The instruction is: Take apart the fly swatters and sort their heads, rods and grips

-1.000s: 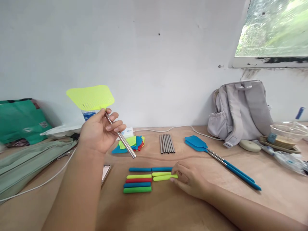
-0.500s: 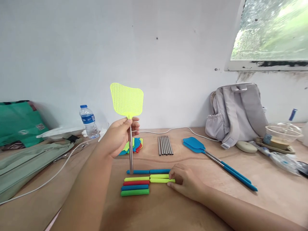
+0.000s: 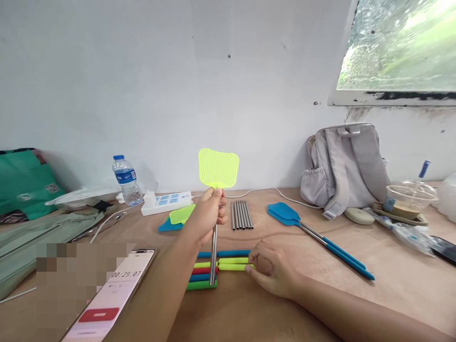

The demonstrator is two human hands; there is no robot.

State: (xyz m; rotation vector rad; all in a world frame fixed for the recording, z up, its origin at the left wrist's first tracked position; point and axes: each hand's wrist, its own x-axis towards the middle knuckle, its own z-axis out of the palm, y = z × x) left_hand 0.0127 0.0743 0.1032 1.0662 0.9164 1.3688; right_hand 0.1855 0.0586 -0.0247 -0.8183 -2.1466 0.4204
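Note:
My left hand [image 3: 211, 213] is closed around the metal rod of a fly swatter just below its yellow mesh head [image 3: 218, 168]. The swatter stands nearly upright, and the rod's bare lower end hangs over the handle sleeves. My right hand [image 3: 272, 268] rests on the table with thumb and fingers closed at the right end of a yellow handle sleeve [image 3: 231, 267]. Another yellow sleeve [image 3: 233, 260] lies just behind it. Nearby are blue sleeves [image 3: 233, 253], a red sleeve [image 3: 204, 270] and a green sleeve [image 3: 199, 285], partly hidden by my left arm and the rod.
Metal rods [image 3: 242, 215] lie in a row at the back. Two blue fly swatters [image 3: 313, 232] lie to the right, near a grey backpack [image 3: 345, 171] and plastic cup [image 3: 409, 197]. Leftward are swatter heads [image 3: 181, 214], a power strip [image 3: 167, 202], water bottle [image 3: 127, 180] and phone [image 3: 110, 294].
My left hand has swung the yellow swatter rightward and turned it from tilted to nearly upright, its rod end now over the sleeves. My right hand stays at the yellow sleeves.

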